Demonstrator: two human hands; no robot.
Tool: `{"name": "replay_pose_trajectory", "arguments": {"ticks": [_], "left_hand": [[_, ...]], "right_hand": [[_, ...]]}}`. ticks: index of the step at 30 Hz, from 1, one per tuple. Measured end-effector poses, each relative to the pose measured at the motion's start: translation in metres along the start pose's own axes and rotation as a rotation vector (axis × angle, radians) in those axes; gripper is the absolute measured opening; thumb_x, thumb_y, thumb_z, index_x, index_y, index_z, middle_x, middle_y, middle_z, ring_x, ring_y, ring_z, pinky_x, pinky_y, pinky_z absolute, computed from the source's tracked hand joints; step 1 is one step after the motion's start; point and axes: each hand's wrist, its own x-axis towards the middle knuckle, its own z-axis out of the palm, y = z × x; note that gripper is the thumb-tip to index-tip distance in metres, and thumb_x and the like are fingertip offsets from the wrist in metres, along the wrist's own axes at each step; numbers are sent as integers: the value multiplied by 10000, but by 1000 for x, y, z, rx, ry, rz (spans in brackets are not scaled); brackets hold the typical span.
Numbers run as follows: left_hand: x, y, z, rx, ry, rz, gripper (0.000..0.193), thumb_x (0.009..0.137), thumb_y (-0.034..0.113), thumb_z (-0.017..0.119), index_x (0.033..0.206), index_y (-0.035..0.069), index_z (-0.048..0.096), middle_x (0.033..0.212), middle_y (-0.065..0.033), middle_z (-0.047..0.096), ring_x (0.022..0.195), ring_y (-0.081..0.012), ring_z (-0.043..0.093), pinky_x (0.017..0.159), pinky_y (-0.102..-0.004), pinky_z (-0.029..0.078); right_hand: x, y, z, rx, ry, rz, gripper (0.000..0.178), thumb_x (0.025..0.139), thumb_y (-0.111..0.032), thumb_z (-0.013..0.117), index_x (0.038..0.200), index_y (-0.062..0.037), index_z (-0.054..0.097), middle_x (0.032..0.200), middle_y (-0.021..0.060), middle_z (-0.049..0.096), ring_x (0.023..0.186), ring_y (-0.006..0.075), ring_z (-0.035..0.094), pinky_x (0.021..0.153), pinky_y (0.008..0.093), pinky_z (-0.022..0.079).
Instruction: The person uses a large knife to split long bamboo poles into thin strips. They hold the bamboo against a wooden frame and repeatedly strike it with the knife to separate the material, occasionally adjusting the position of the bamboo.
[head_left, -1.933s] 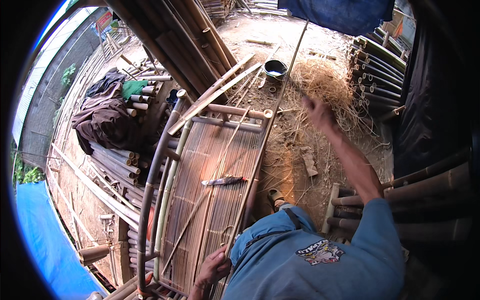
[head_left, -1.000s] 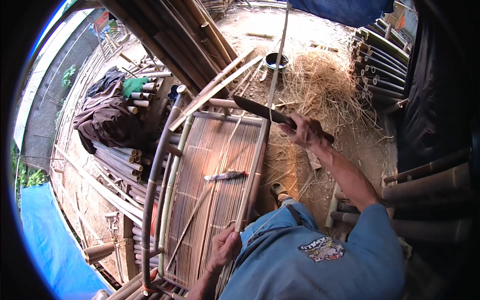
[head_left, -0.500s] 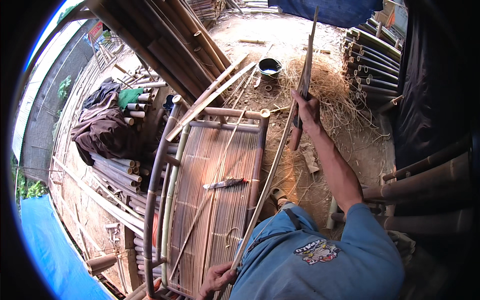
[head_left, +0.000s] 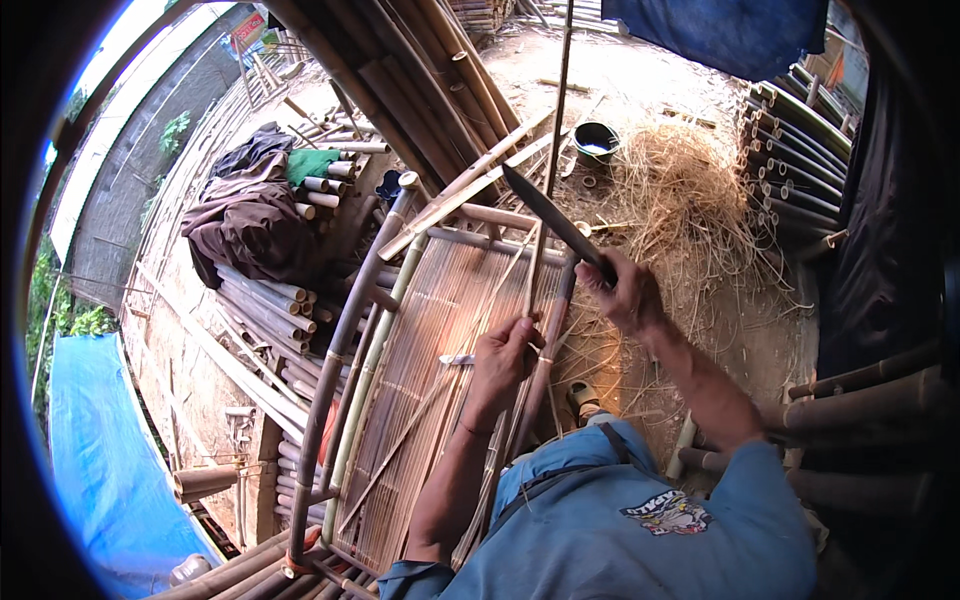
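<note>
My left hand (head_left: 505,352) is closed around a long thin bamboo strip (head_left: 558,110), over the slatted bamboo bench (head_left: 420,330). The strip rises nearly upright past the top of the view. In my right hand (head_left: 630,295) is a machete (head_left: 552,218); its dark blade slants up and left, with the tip close to the strip. Whether blade and strip touch, I cannot tell. A knife (head_left: 457,359) lies on the bench slats, mostly hidden behind my left hand. Loose thin strips (head_left: 400,435) also lie across the slats.
Split bamboo pieces (head_left: 455,205) lean over the bench's far end. Beyond it stand a black bucket (head_left: 596,143) and a heap of shavings (head_left: 685,185). Bamboo poles are stacked at right (head_left: 800,160) and left (head_left: 265,310), the left ones partly under brown cloth (head_left: 245,225).
My left hand has moved up the strip from near my waist to above the bench. The machete, earlier upright along the strip, now tilts left. The strip stands steeper, and the view has shifted.
</note>
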Motion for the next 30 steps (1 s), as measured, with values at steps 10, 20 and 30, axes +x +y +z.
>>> {"name": "replay_pose_trajectory", "arguments": {"ticks": [10,20,30], "left_hand": [[-2,-15,5,560,139,198,255,996,201,508,942,-18,626,641,45,474,560,-28,393,491,-208,314],[-138,-41,-30,740,121,27,186,948,139,548,882,-21,617,608,-85,478,569,-92,470,512,-269,392],[-191,-45,-63,807,282,30,232,962,171,562,876,-17,666,549,26,440,506,-41,416,469,-229,341]], "right_hand": [[5,38,30,-302,-74,-289,553,900,-605,500,754,-73,535,605,79,594,488,246,600,439,374,484],[83,120,-60,-445,41,86,666,900,-725,318,766,-116,555,512,-7,473,404,102,399,370,313,353],[66,106,-47,-322,41,-52,634,920,-689,312,754,-127,553,530,-7,479,399,92,391,322,314,349]]}}
